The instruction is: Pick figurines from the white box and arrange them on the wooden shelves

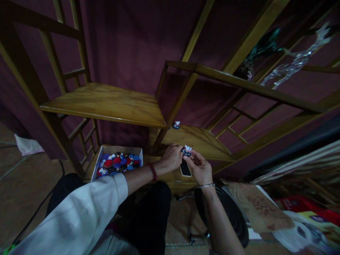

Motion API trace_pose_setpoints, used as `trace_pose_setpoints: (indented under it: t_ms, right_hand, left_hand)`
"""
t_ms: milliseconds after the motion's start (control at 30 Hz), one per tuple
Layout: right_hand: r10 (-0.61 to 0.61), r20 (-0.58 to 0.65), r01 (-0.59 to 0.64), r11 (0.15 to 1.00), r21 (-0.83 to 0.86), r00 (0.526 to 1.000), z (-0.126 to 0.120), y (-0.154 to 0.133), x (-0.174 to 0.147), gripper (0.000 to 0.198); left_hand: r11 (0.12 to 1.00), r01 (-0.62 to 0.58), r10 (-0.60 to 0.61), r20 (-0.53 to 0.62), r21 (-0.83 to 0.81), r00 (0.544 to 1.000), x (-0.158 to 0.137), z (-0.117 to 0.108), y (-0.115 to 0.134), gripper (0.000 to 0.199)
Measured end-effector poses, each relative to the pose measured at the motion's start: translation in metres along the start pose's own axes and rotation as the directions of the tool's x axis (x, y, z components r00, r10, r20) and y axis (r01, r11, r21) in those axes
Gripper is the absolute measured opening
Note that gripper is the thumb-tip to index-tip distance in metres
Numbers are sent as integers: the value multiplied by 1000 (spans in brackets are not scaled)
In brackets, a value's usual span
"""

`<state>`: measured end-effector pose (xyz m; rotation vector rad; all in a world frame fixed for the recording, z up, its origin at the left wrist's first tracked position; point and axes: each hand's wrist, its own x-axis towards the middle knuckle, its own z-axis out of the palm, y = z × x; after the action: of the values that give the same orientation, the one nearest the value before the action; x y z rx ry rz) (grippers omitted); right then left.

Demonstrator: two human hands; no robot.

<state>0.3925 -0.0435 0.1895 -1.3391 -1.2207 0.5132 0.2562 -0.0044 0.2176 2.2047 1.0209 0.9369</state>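
A small white figurine on a dark round base (187, 151) is between my two hands, above the lower shelf. My left hand (172, 156), with a red bead bracelet at the wrist, has its fingers closed at the figurine's left side. My right hand (199, 167), wearing a metal bangle, pinches the base from the right. Just below them lies a phone (185, 169) with a dark screen. Farther back, a similar figurine (176, 124) stands upright on the shelf (207, 140).
An open cardboard box (141, 156) with many small red, blue and white pieces stands at lower left. A wooden upper shelf (106, 102) and posts frame the space. At lower right are a round black stool (233, 216) and a plastic bag (294, 230).
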Motion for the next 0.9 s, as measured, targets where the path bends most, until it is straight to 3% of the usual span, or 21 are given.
trace_pose_setpoints:
  t_ms: [300, 900]
  right_hand:
    - [-26, -50, 19, 992, -129, 998, -7, 6, 11, 52]
    - [-116, 43, 124, 943, -308, 992, -25, 16, 34, 48]
  left_hand:
    - [999, -51, 51, -53, 3, 997, 11, 14, -6, 24]
    - [997, 79, -79, 7, -12, 997, 31, 20, 6, 27]
